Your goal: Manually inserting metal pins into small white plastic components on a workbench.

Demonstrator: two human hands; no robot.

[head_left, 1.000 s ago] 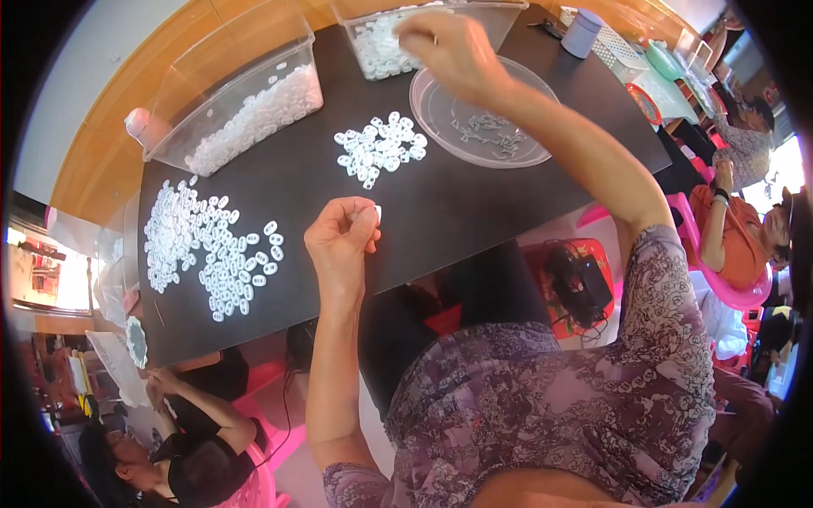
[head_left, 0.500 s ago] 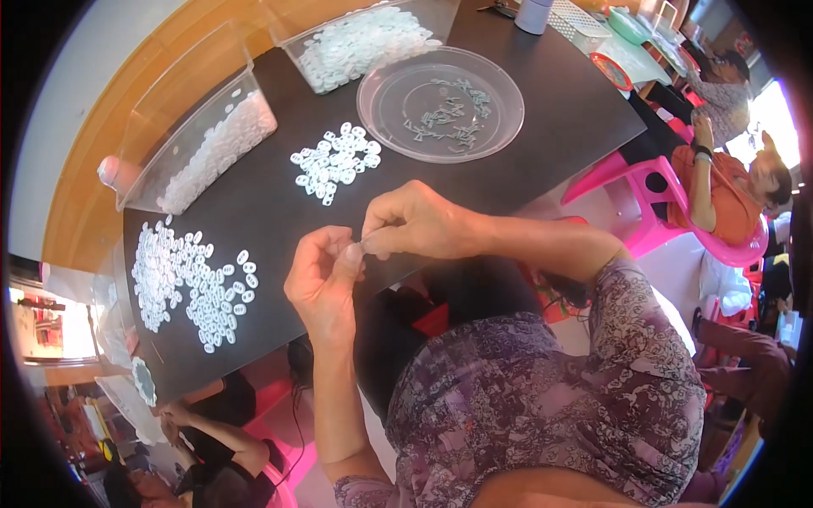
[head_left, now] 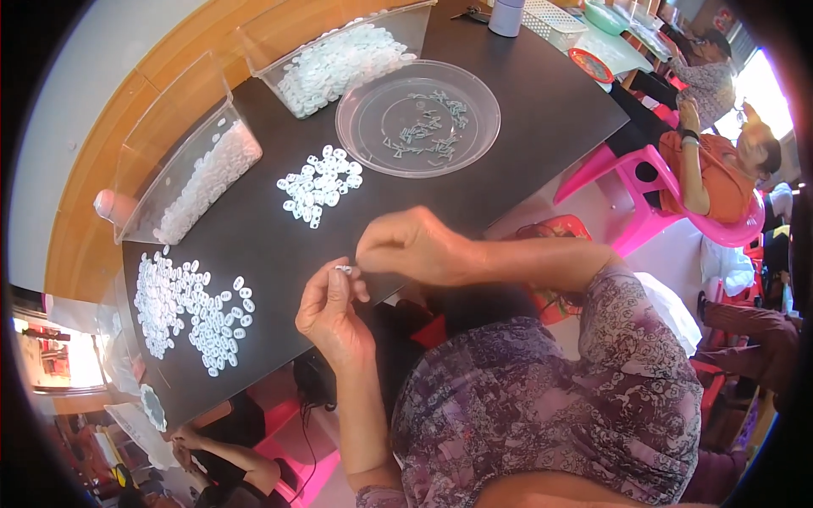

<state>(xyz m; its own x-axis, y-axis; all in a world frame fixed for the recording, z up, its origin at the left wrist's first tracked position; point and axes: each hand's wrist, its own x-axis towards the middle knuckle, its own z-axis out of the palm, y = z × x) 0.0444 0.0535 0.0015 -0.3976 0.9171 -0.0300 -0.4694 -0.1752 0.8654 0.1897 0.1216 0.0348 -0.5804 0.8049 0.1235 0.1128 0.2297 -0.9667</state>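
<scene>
Head view: A small white piece (head_left: 344, 268) sits at the tips of the left hand (head_left: 337, 317), pinched between thumb and finger above the near edge of a dark table (head_left: 542, 110). The right hand (head_left: 419, 247) hangs just to the right of that pinch and slightly beyond it, fingers curled and pointing left toward the piece; whether they touch it, or grip anything of their own, cannot be told. The piece appears to lie crosswise over the thumb tip, though it is too small for its long axis to be sure.

Beyond the left hand's grip, slightly left, is a loose pile of white pieces (head_left: 320, 186); farther left and a little nearer the body spreads a larger batch (head_left: 216, 330). Beyond the grip and to the right, a clear round tray (head_left: 364, 110) bears scattered grey pins (head_left: 419, 133), past the right hand's knuckles.
</scene>
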